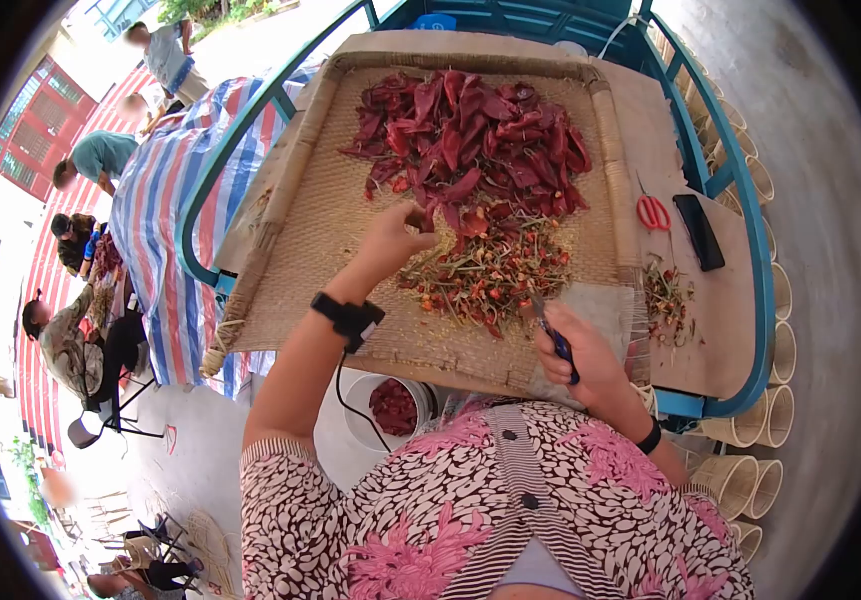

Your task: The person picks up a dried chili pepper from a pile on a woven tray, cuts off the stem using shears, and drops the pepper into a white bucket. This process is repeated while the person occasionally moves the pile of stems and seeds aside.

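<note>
My left hand point(396, 243) has its fingers pinched together at the lower left edge of a heap of dried red peppers point(465, 135), on one dark red pepper at the fingertips. Wrapped in my right hand point(585, 352) is a blue-handled tool point(561, 350) with a short metal blade, its tip close to the scraps; the fingers partly hide its shape. Between my hands spreads a loose pile of green stems and orange-red pepper scraps point(490, 270). Everything lies on a woven mat tray point(315, 215) with a raised rim.
Red-handled scissors point(653, 212), a black phone point(698, 232) and stem bits point(666, 298) lie on cardboard right of the tray. Blue cart rails point(750, 280) flank it. Below stands a white bucket point(360, 405) holding red pieces. Several people are by a striped tarp point(185, 190) at left.
</note>
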### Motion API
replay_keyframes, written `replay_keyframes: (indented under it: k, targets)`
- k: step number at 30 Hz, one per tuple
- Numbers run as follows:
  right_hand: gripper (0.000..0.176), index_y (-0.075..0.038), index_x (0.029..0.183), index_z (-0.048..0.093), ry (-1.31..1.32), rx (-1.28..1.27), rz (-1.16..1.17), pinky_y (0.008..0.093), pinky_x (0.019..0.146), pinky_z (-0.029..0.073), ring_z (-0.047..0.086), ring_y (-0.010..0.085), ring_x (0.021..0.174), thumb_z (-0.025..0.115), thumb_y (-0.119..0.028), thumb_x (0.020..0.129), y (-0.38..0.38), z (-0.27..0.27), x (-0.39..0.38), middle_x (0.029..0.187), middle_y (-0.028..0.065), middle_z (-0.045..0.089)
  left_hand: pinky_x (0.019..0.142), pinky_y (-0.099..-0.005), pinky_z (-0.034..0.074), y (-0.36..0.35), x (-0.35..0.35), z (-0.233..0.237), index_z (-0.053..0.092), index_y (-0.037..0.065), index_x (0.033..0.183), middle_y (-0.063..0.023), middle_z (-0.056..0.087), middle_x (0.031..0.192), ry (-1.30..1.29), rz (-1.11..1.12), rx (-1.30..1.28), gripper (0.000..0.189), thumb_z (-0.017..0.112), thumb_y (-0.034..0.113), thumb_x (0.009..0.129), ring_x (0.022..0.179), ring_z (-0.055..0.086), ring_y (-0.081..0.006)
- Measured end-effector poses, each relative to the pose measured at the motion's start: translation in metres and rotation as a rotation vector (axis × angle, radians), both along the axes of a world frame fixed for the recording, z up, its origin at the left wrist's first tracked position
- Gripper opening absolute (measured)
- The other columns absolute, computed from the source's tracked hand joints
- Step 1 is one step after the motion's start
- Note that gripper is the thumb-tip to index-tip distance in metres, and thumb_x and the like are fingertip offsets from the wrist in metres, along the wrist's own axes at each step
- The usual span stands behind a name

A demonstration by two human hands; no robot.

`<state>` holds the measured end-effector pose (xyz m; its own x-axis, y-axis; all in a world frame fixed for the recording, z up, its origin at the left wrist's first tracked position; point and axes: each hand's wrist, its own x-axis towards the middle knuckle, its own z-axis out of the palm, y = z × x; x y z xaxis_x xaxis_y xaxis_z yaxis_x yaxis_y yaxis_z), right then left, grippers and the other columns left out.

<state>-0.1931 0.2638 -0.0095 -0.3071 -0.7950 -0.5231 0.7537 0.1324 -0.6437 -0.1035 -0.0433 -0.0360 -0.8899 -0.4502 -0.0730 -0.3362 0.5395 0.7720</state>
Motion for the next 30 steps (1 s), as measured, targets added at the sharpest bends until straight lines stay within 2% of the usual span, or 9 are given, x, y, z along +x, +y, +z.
replay_keyframes:
  k: [3,4,7,11,19,30]
  targets:
    - [0.031,-0.006,0.12,0.05,0.396,-0.041,0.12,0.0194,0.044,0.028,0.033,0.0021,0.05,0.049,-0.03,0.101,-0.006,0.013,0.004,0.072,-0.0034,0.045,0.078,-0.0307,0.052,0.045,0.017,0.042,0.06,0.003,0.108,-0.0054,0.066,0.104,0.233,0.098,0.71,0.022,0.066,0.014,0.089,0.095,0.063,-0.0161]
    - [0.034,-0.002,0.121,0.051,0.469,-0.081,0.115,0.0214,0.052,0.037,0.043,0.0042,0.06,0.052,-0.029,0.1,-0.009,0.006,0.005,0.076,-0.0017,0.049,0.078,-0.0281,0.053,0.06,0.024,0.047,0.061,0.004,0.106,-0.0038,0.066,0.104,0.319,0.156,0.935,0.019,0.066,0.014,0.091,0.095,0.063,-0.0128]
    - [0.035,0.001,0.119,0.052,0.915,-0.125,0.051,0.0252,0.063,0.044,0.052,0.0087,0.072,0.056,-0.027,0.098,-0.014,0.005,0.012,0.083,0.0026,0.055,0.08,-0.0235,0.053,0.085,0.042,0.039,0.062,0.004,0.105,-0.0042,0.067,0.102,0.469,0.15,1.161,0.018,0.065,0.015,0.092,0.095,0.065,-0.0127]
    - [0.036,0.001,0.119,0.053,1.104,-0.133,0.105,0.0297,0.069,0.047,0.059,0.0167,0.076,0.059,-0.025,0.095,-0.013,0.017,0.013,0.087,0.0093,0.059,0.079,-0.0255,0.057,0.112,0.05,0.03,0.061,0.004,0.106,-0.0053,0.068,0.1,0.656,0.265,1.396,0.015,0.062,0.013,0.094,0.092,0.066,-0.0143]
    - [0.036,-0.003,0.12,0.054,1.281,-0.05,0.034,0.0349,0.071,0.049,0.064,0.0267,0.08,0.062,-0.023,0.091,-0.019,0.015,0.012,0.094,0.0165,0.064,0.081,-0.025,0.058,0.14,0.042,0.009,0.059,0.006,0.106,-0.0063,0.065,0.106,0.782,0.304,1.463,0.015,0.063,0.007,0.091,0.095,0.066,-0.0149]
    - [0.037,0.001,0.12,0.055,1.266,-0.099,0.086,0.0368,0.073,0.05,0.065,0.032,0.085,0.062,-0.021,0.092,-0.014,0.014,0.004,0.097,0.0196,0.065,0.086,-0.0266,0.056,0.15,0.039,0.008,0.055,0.004,0.111,-0.0094,0.062,0.112,0.824,0.323,1.393,0.023,0.063,0.001,0.09,0.1,0.063,-0.0173]
